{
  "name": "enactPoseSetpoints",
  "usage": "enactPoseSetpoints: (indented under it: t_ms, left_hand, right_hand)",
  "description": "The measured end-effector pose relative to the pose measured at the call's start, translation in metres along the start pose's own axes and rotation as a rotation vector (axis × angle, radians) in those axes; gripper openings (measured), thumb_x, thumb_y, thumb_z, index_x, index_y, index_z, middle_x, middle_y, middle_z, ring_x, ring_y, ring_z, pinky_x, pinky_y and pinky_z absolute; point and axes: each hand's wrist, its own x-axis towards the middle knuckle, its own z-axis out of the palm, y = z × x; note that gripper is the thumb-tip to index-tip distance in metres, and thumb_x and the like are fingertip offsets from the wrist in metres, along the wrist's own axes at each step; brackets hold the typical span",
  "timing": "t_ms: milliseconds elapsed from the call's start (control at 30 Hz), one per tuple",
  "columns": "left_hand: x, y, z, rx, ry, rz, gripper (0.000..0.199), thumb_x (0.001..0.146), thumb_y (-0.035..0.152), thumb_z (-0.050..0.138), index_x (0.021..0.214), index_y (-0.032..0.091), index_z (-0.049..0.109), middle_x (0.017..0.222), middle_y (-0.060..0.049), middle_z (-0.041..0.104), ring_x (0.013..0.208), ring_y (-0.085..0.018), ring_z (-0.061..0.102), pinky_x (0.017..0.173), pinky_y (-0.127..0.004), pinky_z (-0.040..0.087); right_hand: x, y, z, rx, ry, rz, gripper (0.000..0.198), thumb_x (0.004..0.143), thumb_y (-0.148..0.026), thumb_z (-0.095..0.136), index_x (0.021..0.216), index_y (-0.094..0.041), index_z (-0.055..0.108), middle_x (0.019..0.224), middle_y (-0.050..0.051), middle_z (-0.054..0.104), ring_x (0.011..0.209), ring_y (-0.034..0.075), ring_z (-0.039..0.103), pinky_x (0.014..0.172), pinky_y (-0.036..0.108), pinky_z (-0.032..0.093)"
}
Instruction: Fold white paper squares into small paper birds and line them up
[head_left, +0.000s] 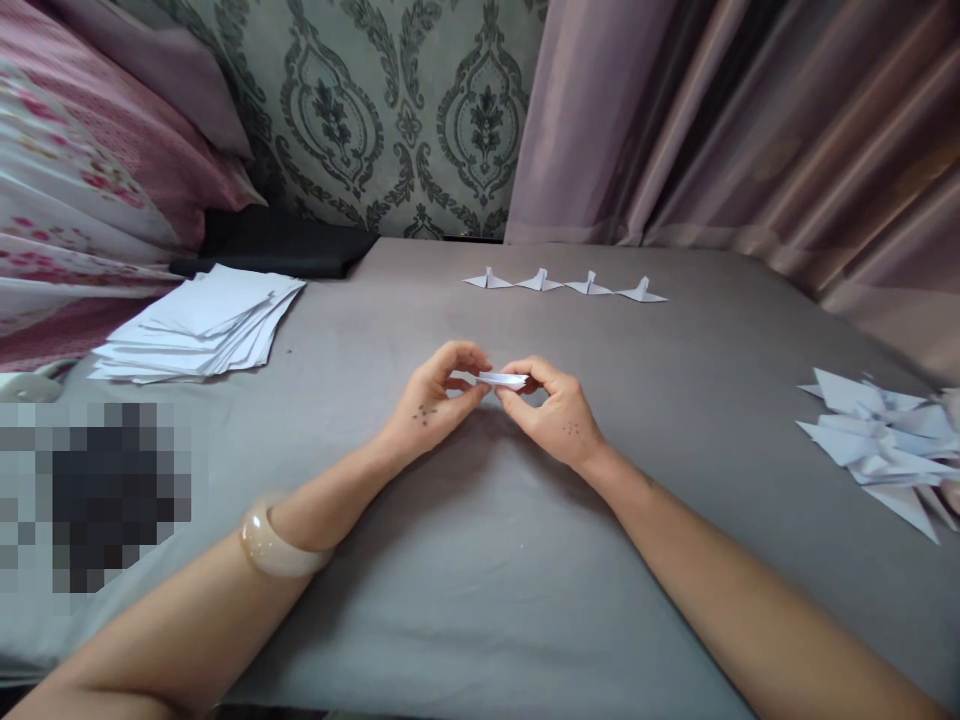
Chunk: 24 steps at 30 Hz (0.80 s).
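Note:
Between my two hands, above the middle of the grey cloth surface [480,560], is a small folded piece of white paper [504,380]. My left hand [439,395] pinches its left end between thumb and fingers. At the right end, my right hand [551,405] grips it the same way, the fingertips partly hidden behind the paper. Its exact folded shape is too small to make out. Beyond my hands stands a row of several folded paper cranes [541,281], their wings spread to the sides.
A stack of white paper sheets [202,325] lies at the left, in front of a dark folded item [285,245]. At the right edge is a pile of folded paper pieces [885,430]. Curtains [637,120] and a patterned wall [405,110] border the back.

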Motion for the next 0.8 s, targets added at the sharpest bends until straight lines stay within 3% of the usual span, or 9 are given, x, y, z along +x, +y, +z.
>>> enactPoseSetpoints:
  t_ms: [167,300,400,600,800]
  left_hand:
    - [-0.003,0.001,0.002,0.062,-0.073,0.081,0.009,0.085,0.024,0.062,0.092,0.019,0.066,0.098,-0.005,0.067,0.096,-0.018,0.063,0.088,-0.032,0.049]
    - [-0.001,0.001,0.007,-0.212,-0.003,-0.059,0.014,0.078,0.026,0.073,0.085,0.017,0.066,0.089,-0.004,0.069,0.087,-0.016,0.064,0.086,-0.031,0.049]
    - [0.001,0.002,0.008,-0.385,0.034,-0.156,0.017,0.073,0.023,0.078,0.083,0.017,0.066,0.085,-0.001,0.068,0.084,-0.013,0.063,0.084,-0.027,0.048]
    - [-0.001,0.007,0.009,-0.447,-0.004,-0.194,0.016,0.076,0.025,0.077,0.086,0.017,0.066,0.088,-0.002,0.069,0.087,-0.014,0.064,0.088,-0.031,0.051]
    - [-0.002,0.011,0.010,-0.383,0.042,-0.147,0.020,0.076,0.034,0.076,0.086,0.017,0.068,0.094,-0.003,0.067,0.087,-0.016,0.065,0.083,-0.034,0.055]
  right_hand:
    - [-0.003,0.002,0.002,-0.076,0.041,-0.119,0.009,0.082,-0.022,0.062,0.090,-0.023,0.062,0.083,0.001,0.064,0.074,0.014,0.058,0.074,0.030,0.049]
    - [-0.005,-0.002,0.006,-0.038,0.181,-0.070,0.021,0.079,-0.026,0.068,0.095,-0.024,0.054,0.086,0.000,0.064,0.076,0.014,0.059,0.075,0.031,0.050]
    - [-0.005,-0.004,0.007,-0.043,0.228,-0.119,0.017,0.082,-0.024,0.066,0.093,-0.025,0.054,0.089,0.001,0.064,0.081,0.015,0.060,0.077,0.032,0.050]
    - [-0.004,-0.004,0.006,-0.086,0.192,-0.248,0.005,0.087,-0.020,0.060,0.087,-0.024,0.057,0.087,0.002,0.062,0.080,0.015,0.058,0.072,0.031,0.049]
    - [-0.004,-0.005,0.005,-0.094,0.165,-0.260,0.005,0.088,-0.019,0.058,0.086,-0.024,0.059,0.087,0.003,0.063,0.082,0.016,0.059,0.074,0.033,0.051]
